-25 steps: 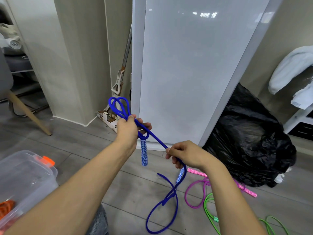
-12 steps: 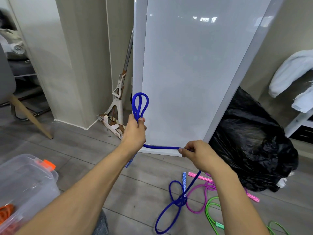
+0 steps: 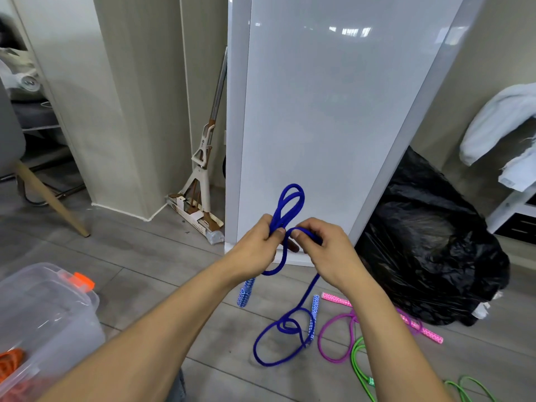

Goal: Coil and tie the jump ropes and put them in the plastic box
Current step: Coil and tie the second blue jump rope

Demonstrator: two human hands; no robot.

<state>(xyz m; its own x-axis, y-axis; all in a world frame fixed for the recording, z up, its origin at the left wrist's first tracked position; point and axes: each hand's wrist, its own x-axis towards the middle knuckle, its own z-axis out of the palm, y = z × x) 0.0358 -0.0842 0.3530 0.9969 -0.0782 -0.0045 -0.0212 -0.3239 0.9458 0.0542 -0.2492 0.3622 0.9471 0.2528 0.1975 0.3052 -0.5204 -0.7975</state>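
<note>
A blue jump rope (image 3: 290, 203) is held up in front of me, its folded loops sticking up above my fists. My left hand (image 3: 256, 250) grips the bundle of loops. Right beside it, my right hand (image 3: 324, 250) pinches a strand of the same rope. One patterned blue handle (image 3: 245, 293) hangs below my left hand. The other handle (image 3: 314, 307) and the rope's slack lie looped on the floor. The clear plastic box (image 3: 43, 311) with an orange latch stands at the lower left, an orange rope (image 3: 11, 361) inside it.
A pink jump rope (image 3: 338, 335) and a green one (image 3: 359, 369) lie on the grey floor to the right. A black rubbish bag (image 3: 429, 242) sits beyond them. A white panel (image 3: 319, 111) stands ahead, a mop (image 3: 203, 169) leaning left of it. A chair leg (image 3: 49, 198) is far left.
My right hand has come up and left, meeting my left hand at the rope bundle. The slack on the floor has shifted slightly.
</note>
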